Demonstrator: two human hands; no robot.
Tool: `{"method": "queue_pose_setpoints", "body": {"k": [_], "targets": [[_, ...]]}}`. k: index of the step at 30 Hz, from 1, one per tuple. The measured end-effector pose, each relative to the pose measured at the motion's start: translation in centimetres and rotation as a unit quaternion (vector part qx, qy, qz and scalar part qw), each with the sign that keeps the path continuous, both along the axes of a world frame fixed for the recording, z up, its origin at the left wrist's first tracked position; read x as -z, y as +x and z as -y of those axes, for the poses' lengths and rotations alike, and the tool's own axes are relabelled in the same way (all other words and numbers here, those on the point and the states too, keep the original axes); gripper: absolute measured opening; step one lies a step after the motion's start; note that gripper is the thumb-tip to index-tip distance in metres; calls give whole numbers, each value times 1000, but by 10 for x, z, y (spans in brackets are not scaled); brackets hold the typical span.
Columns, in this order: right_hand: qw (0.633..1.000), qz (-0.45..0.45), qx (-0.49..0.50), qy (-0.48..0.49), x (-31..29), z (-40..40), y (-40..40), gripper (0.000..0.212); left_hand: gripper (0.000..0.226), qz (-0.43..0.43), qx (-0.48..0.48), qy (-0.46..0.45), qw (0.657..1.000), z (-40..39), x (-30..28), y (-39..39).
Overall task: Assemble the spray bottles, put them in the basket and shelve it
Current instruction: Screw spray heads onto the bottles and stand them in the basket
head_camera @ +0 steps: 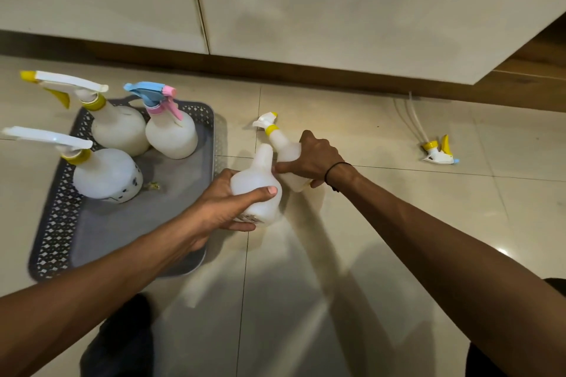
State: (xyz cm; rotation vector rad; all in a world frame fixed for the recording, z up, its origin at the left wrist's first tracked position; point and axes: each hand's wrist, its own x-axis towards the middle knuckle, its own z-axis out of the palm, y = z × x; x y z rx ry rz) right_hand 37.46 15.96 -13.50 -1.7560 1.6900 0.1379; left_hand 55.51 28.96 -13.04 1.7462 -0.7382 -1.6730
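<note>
A grey perforated basket (58, 223) lies on the tiled floor at the left. Three assembled white spray bottles stand in it: two with yellow and white heads (118, 128) (107, 177) and one with a blue and pink head (171, 134). My left hand (223, 208) grips a headless white bottle (257, 189) just right of the basket. My right hand (315, 157) holds a slimmer white bottle with a yellow collar and white head (283, 144), tilted away from me. A loose yellow and white spray head (439, 151) with its tube lies on the floor at the right.
White cabinet doors (275, 9) with a brown plinth run across the back. Glossy beige floor tiles (337, 254) spread in front of me. My dark-clothed knees show at the bottom edge.
</note>
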Motion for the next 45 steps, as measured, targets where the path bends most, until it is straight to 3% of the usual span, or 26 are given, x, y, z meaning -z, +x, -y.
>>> {"method": "queue_pose_setpoints", "body": {"k": [5, 7, 10, 12, 16, 20, 23, 27, 32, 35, 39, 41, 45], "targets": [[999, 26, 21, 27, -3, 11, -17, 94, 88, -6, -16, -14, 1000, 3, -1, -3], [997, 16, 56, -55, -3, 20, -37, 88, 94, -15, -19, -19, 1000, 3, -3, -2], [965, -56, 104, -232, -2, 40, -84, 63, 93, -29, -11, -27, 999, 2, -7, -2], [945, -133, 132, -267, 1, 51, -122, 50, 90, -39, -10, -35, 999, 1, -11, -3], [930, -213, 227, -197, 13, 57, -188, 57, 81, -40, -13, -50, 998, 5, -19, -3], [946, -191, 246, -89, 31, 47, -219, 68, 84, -39, -6, -59, 997, 8, -20, 3], [948, -223, 181, -133, 39, 36, -210, 49, 85, -41, -13, -70, 997, 9, -21, 6], [939, -293, -42, -177, 38, 25, -187, 31, 87, -44, -17, -82, 995, 10, -23, 9], [930, -239, -156, -234, 23, 10, -150, 19, 87, -22, 5, -103, 994, 11, -27, 16], [899, -217, -211, -316, -1, 12, -129, 20, 86, -6, 8, -113, 994, 8, -27, 24], [813, -209, -297, -455, -34, 16, -105, 27, 88, 14, -4, -135, 991, 2, -26, 34], [790, -211, -301, -491, -48, 17, -97, 37, 87, 34, 9, -157, 987, -2, -28, 38], [766, -220, -312, -517, -70, 17, -84, 53, 81, 170, 65, -220, 958, -9, -33, 55]]}}
